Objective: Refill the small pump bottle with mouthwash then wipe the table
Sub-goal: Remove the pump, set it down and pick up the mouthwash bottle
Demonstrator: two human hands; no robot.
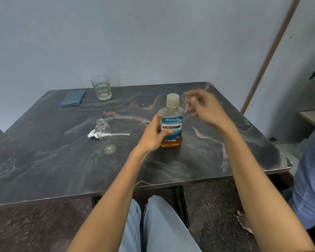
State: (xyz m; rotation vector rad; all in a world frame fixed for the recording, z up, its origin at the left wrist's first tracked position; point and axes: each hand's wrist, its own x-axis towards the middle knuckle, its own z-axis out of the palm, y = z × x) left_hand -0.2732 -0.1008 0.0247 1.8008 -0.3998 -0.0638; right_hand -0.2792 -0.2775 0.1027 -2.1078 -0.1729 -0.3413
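A Listerine mouthwash bottle (171, 122) stands upright mid-table, capped, with a little amber liquid at the bottom. My left hand (154, 134) grips its lower left side. My right hand (203, 106) hovers open just right of the cap, fingers spread and blurred, touching nothing. The small clear pump bottle (105, 136) stands uncapped and empty to the left. Its white pump head with tube (105, 134) lies on the table behind it.
A folded blue cloth (73, 97) lies at the far left of the dark marble table (44, 151). A drinking glass (101, 87) stands near the back edge. Another person sits at the right, with a bare foot (244, 221) on the floor.
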